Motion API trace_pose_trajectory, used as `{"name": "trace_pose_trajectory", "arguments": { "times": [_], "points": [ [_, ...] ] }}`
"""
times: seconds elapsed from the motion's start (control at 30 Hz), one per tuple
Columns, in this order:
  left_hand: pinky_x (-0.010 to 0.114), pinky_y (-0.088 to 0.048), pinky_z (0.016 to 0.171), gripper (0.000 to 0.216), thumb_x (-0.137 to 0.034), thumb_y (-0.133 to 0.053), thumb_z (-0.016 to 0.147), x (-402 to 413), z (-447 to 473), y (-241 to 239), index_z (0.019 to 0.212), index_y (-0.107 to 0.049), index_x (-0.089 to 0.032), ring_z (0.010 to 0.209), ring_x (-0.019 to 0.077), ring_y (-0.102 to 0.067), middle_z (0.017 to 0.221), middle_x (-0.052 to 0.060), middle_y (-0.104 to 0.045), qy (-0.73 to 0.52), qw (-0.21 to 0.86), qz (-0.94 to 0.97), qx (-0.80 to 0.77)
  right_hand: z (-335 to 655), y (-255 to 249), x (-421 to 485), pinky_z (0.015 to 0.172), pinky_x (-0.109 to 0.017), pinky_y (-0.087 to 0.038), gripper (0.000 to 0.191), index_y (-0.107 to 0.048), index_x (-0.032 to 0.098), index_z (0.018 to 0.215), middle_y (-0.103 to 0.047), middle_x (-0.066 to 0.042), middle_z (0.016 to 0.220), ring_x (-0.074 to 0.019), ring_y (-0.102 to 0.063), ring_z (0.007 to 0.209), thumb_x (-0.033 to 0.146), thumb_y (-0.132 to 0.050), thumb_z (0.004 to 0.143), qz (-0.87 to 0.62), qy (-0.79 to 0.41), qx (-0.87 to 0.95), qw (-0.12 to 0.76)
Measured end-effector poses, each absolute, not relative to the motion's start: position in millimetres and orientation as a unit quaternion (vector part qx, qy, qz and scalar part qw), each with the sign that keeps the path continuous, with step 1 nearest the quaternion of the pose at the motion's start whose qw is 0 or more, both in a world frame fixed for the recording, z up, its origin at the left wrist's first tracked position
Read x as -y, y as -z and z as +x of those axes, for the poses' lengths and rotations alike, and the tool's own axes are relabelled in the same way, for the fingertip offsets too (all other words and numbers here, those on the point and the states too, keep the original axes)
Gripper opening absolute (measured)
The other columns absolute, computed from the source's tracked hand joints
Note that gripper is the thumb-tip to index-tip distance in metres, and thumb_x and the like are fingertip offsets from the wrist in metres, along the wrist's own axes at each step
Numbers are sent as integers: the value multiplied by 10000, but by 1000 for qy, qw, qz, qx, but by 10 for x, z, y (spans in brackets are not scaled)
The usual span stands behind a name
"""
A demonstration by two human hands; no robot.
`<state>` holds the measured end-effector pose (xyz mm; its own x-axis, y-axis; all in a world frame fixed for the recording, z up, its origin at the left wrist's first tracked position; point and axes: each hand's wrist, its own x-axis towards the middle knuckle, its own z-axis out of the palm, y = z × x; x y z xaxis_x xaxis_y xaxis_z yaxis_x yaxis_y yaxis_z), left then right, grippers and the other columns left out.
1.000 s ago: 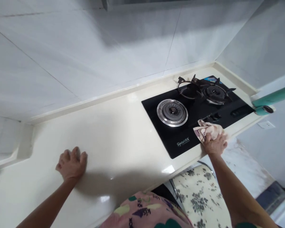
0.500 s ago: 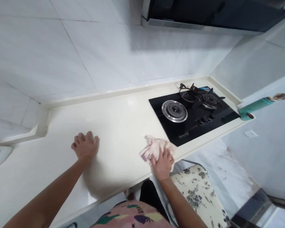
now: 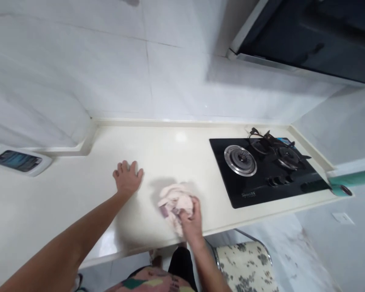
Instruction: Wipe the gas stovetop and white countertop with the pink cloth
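My right hand (image 3: 192, 219) is closed round a crumpled pale pink cloth (image 3: 177, 200) near the front edge of the cream countertop (image 3: 158, 150). The bunched cloth hangs out to the left of the fingers; whether it touches the counter I cannot tell. To the left, my left hand (image 3: 128, 177) rests on the countertop with its fingers spread and nothing in it.
A black gas cooktop (image 3: 261, 170) is set in the counter at right, a loose pan support (image 3: 270, 142) on its back part. Teal tubes (image 3: 353, 179) stand at the right end. A range hood (image 3: 307, 36) overhangs. A patterned chair (image 3: 246, 263) stands below; a white device (image 3: 21, 160) lies left.
My right hand has drawn the cloth left, away from the cooktop, and gathered it from lying flatter into a bunch. My left hand stays on the counter. The view has swung left.
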<state>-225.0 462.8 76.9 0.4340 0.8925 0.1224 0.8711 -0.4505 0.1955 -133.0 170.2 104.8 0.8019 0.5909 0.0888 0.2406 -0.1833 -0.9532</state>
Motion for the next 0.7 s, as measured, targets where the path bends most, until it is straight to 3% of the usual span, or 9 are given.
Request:
{"name": "trace_pose_trajectory", "arguments": {
  "times": [0.1,0.23,0.3,0.4,0.53,0.7],
  "points": [
    [623,-249,1215,593,-435,-473,1016,-4616,-2256,-757,1528,-556,-146,1577,451,-253,1670,271,-368,-94,49,845,-525,-875,-1133,-1213,1054,-471,-527,449,-522,246,1362,-521,-153,1454,-314,-558,1314,412,-543,946,-815,-56,267,512],
    [629,-239,1217,599,-443,-477,1017,-4607,-2265,-751,1529,-557,-143,1577,459,-252,1677,274,-357,-95,54,846,-521,-554,-839,-594,1072,-753,-406,598,-547,263,1438,-443,-225,1560,-508,-431,1422,612,-539,952,-916,31,289,278],
    [632,-234,1220,596,-443,-478,1016,-4605,-2269,-749,1530,-557,-151,1580,455,-247,1689,259,-349,-96,59,845,-523,-539,-653,-486,1063,-808,-369,627,-509,283,1497,-406,-231,1596,-544,-381,1447,613,-525,964,-928,72,289,222],
    [625,-238,1222,592,-443,-481,1016,-4602,-2271,-755,1533,-554,-164,1581,447,-253,1692,245,-356,-91,56,843,-527,-540,-499,-631,1081,-810,-361,653,-441,299,1557,-410,-229,1592,-536,-352,1466,567,-556,972,-913,105,310,243],
    [615,-251,1219,580,-441,-480,1016,-4600,-2274,-772,1520,-570,-168,1575,441,-276,1679,246,-377,-79,48,843,-531,-352,-509,-1107,1061,-859,-326,649,-484,252,1523,-356,-260,1618,-570,-309,1476,596,-547,977,-912,109,322,228],
    [618,-248,1221,579,-438,-496,1004,-4622,-2290,-754,1514,-579,-177,1574,444,-281,1682,241,-380,-75,58,839,-536,141,-528,-1608,1113,-829,-297,627,-486,265,1519,-361,-239,1631,-525,-269,1517,588,-550,985,-887,107,372,252]
  ]
}}
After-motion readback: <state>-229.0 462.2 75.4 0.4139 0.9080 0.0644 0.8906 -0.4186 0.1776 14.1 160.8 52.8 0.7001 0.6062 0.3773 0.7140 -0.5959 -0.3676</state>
